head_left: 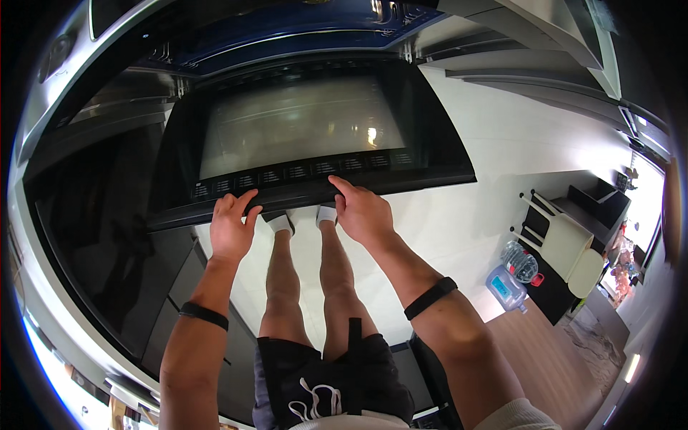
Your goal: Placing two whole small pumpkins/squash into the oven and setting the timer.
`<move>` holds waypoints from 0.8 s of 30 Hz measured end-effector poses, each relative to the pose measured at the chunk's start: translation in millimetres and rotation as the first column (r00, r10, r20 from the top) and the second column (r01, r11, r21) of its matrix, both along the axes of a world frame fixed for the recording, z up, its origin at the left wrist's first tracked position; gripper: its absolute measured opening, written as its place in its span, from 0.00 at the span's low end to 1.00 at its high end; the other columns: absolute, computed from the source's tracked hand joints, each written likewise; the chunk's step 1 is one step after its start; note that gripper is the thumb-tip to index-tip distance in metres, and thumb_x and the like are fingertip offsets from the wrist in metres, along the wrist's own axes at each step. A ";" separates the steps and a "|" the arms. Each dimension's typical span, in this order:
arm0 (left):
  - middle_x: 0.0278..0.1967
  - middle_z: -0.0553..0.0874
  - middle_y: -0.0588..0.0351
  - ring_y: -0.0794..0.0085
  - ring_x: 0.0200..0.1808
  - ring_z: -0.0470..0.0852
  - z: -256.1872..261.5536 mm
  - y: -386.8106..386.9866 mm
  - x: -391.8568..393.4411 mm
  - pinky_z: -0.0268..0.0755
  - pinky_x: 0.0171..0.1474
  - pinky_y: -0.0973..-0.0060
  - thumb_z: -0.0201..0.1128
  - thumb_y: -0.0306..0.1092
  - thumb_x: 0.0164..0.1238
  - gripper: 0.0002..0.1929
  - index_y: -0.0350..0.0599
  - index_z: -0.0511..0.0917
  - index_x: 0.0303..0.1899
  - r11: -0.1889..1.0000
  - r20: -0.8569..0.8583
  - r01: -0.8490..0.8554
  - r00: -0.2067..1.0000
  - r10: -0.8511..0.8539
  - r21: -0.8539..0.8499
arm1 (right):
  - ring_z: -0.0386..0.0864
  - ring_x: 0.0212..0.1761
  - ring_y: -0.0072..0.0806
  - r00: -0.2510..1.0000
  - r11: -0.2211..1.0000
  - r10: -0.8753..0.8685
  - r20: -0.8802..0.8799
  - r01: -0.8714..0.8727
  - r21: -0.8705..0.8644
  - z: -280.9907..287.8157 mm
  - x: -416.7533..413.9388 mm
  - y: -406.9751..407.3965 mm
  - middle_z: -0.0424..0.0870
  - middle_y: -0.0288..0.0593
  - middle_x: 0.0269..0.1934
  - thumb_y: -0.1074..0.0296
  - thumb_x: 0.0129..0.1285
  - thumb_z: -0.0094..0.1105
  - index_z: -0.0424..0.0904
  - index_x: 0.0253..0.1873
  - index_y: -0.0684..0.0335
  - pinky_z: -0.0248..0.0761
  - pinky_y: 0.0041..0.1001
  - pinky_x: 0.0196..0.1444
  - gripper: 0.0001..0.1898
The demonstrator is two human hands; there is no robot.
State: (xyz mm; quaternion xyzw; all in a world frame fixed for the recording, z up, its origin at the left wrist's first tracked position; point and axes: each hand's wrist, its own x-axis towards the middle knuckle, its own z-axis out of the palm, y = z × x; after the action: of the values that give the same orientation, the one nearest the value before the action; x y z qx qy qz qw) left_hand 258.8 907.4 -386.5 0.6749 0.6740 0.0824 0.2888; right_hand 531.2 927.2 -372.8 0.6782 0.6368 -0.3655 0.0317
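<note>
An oven door (301,123) with a dark glass panel stands lowered before me, a strip of printed writing along its near edge. Both hands are at that edge. My left hand (234,223) grips the rim left of the middle, thumb below and fingers on top. Right of the middle, my right hand (363,209) pinches the same rim, index finger on the upper face and thumb at the front. Beyond the door, the blue oven cavity (322,40) shows with metal side racks. Some fingertips are hidden under the rim.
Dark cabinet fronts (177,274) are on the left. Open drawers or panels (516,70) stick out at the upper right. On the right are a white chair (567,247) and large plastic water bottles (508,287) on the floor. My feet are just below the door edge.
</note>
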 end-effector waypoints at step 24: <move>0.34 0.79 0.53 0.55 0.42 0.78 2.0 3.1 3.9 0.74 0.49 0.61 0.75 0.37 0.63 0.18 0.53 0.87 0.55 1.000 0.043 -0.018 0.999 0.017 0.012 | 0.87 0.49 0.45 0.997 0.997 -0.079 0.002 0.079 0.004 2.5 50.2 8.6 0.90 0.44 0.50 0.56 0.70 0.65 0.82 0.64 0.43 0.81 0.42 0.49 0.19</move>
State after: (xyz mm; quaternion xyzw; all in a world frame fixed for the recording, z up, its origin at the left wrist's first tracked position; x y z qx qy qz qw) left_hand 262.7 910.4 -384.5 0.6688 0.6731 0.1035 0.2984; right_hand 581.4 935.9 -370.2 0.7034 0.6100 -0.3644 0.0167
